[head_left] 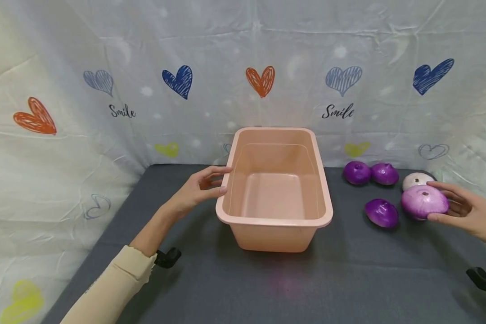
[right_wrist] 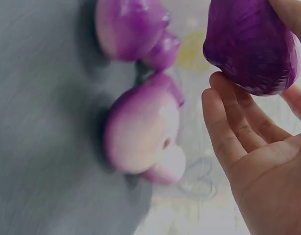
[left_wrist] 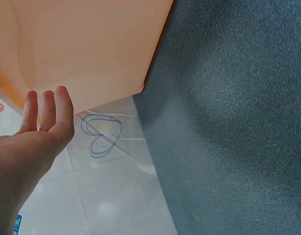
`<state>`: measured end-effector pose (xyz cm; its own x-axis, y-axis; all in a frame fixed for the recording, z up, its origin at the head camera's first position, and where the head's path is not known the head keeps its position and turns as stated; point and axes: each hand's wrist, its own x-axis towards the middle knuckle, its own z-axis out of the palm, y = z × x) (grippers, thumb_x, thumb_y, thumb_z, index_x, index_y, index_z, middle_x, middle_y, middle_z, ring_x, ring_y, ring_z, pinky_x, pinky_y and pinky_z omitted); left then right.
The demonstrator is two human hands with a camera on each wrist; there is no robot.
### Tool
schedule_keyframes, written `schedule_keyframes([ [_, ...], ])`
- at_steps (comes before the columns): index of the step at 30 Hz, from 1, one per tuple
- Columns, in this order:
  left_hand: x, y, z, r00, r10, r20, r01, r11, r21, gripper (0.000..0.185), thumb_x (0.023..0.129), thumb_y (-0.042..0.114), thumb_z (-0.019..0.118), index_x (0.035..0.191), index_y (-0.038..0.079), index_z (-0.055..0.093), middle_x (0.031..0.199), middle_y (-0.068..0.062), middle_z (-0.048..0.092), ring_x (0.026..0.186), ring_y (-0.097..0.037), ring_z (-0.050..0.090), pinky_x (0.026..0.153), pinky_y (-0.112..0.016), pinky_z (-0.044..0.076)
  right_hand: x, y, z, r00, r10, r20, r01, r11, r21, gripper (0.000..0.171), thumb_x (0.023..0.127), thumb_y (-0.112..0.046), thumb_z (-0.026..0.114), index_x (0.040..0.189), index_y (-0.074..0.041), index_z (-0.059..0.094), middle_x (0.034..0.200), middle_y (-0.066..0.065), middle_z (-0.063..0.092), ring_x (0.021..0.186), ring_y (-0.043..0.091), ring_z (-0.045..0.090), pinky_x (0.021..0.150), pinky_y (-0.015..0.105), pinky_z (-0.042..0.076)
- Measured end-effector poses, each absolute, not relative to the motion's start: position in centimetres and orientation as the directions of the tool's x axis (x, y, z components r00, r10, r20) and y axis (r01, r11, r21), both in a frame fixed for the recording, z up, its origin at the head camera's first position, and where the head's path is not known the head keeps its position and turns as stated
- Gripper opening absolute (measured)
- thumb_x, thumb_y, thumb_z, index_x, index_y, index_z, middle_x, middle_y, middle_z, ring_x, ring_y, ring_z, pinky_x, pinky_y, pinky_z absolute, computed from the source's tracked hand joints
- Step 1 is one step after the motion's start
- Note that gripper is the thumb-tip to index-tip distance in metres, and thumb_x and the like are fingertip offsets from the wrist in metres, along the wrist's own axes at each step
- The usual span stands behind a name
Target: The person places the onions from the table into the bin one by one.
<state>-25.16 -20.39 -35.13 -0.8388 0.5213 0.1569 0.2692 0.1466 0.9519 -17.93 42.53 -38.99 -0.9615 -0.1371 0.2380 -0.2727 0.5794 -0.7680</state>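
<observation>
My left hand rests its fingertips against the left rim of a peach plastic tub. The left wrist view shows those fingers, fairly straight, by the tub's outer wall. Over at the right, my right hand holds a red onion between thumb and fingers. From above this onion looks light purple; its side in the right wrist view is deep purple. That view shows it raised off the table, with a pale purple onion and several others lying beyond.
Two dark purple onions sit at the back, with another dark one nearer and a whitish onion behind the held one. A dark grey cloth covers the table. A printed white curtain hangs close behind the tub.
</observation>
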Motion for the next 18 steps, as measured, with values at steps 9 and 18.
schedule_keyframes([
  [9, -25.4, -20.3, -34.9, -0.860, 0.489, 0.147, 0.265, 0.181, 0.947, 0.054, 0.096, 0.011, 0.073, 0.146, 0.007, 0.054, 0.150, -0.008, 0.047, 0.132, -0.032, 0.050, 0.104, -0.053, 0.041, -19.7, 38.8, -36.8, -0.926, -0.237, 0.295, -0.374, 0.465, -0.802, 0.071, 0.089, 0.014, 0.070, 0.152, -0.004, 0.043, 0.139, -0.008, 0.049, 0.116, -0.003, 0.054, 0.085, 0.015, 0.048],
  [18, -25.7, -20.7, -34.5, -0.860, 0.495, 0.126, 0.286, 0.262, 0.922, 0.049, 0.097, 0.019, 0.074, 0.143, 0.015, 0.060, 0.105, -0.017, 0.064, 0.093, -0.029, 0.059, 0.084, -0.039, 0.050, -20.8, 36.0, -34.9, -0.915, -0.282, 0.288, -0.383, 0.385, -0.840, 0.068, 0.090, 0.016, 0.067, 0.151, -0.004, 0.044, 0.142, 0.000, 0.049, 0.121, 0.003, 0.055, 0.089, 0.018, 0.048],
])
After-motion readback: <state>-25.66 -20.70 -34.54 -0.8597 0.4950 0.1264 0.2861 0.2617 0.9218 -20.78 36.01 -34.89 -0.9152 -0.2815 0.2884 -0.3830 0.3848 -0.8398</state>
